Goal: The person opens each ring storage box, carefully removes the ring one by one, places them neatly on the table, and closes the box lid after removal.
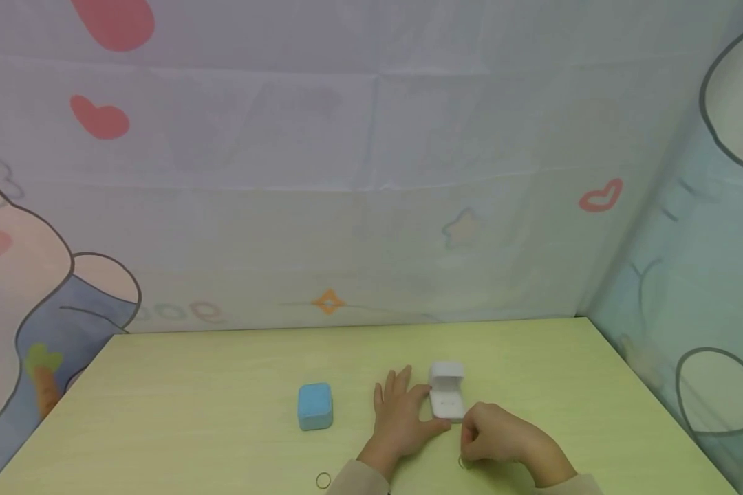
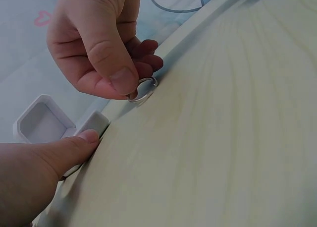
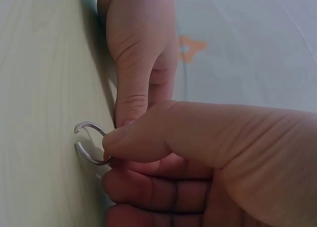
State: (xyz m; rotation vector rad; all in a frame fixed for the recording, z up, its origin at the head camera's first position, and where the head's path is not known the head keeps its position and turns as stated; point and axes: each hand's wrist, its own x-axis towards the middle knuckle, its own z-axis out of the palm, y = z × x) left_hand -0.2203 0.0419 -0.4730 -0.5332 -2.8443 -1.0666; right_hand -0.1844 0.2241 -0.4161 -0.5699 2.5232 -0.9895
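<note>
A small white ring box (image 1: 448,405) stands on the table with its lid raised. My left hand (image 1: 400,421) holds it at the near left corner, thumb along the front and index finger at the left side, other fingers spread. In the left wrist view the thumb lies against the box's base (image 2: 96,122). My right hand (image 1: 498,434) pinches a silver ring (image 3: 89,158) between thumb and index finger, just in front of the box. The ring's band has a gap, which faces away from the fingertips in the right wrist view. Slots show in the box's white insert.
A blue box (image 1: 315,406), its lid down, sits left of my left hand. Another ring (image 1: 323,480) lies near the table's front edge, left of my left sleeve. A printed cloth (image 1: 371,247) hangs behind the pale yellow table (image 1: 210,399), with more cloth at the sides.
</note>
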